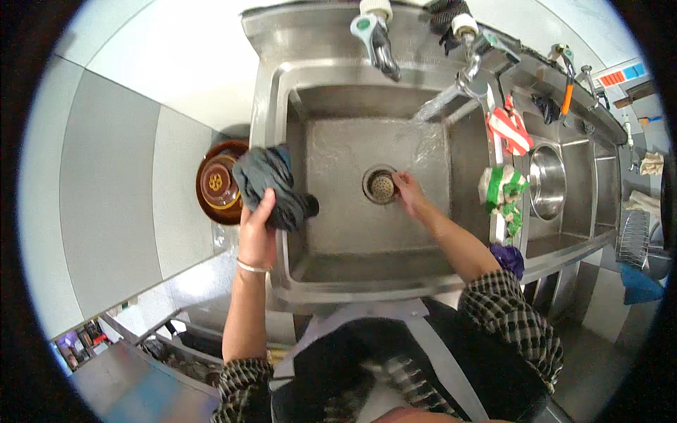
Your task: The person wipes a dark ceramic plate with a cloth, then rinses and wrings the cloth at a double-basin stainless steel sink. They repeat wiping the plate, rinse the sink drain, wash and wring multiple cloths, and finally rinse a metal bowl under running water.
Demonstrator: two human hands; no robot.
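My left hand (259, 224) grips a bunched dark grey cloth (267, 180) over the left rim of a stainless steel sink (338, 227). A black end of the cloth hangs over the basin's inner wall. Down at the sink floor, the fingers of my right hand (410, 194) pinch the right edge of a round perforated drain strainer (382, 186), which sits in the drain hole. Their tips are partly hidden at its rim. Water (436, 104) runs from the right tap (470, 66) into the basin, and a thin wet sheet covers the floor.
Left of the sink stands a brown lidded pot (214, 182). Another tap (378, 47) juts over the back edge. A red-striped cloth (510, 129), a green-and-white cloth (502, 187) and a purple cloth (508, 258) lie along the right divider. Beyond, a metal bowl (547, 182) sits in the neighbouring basin.
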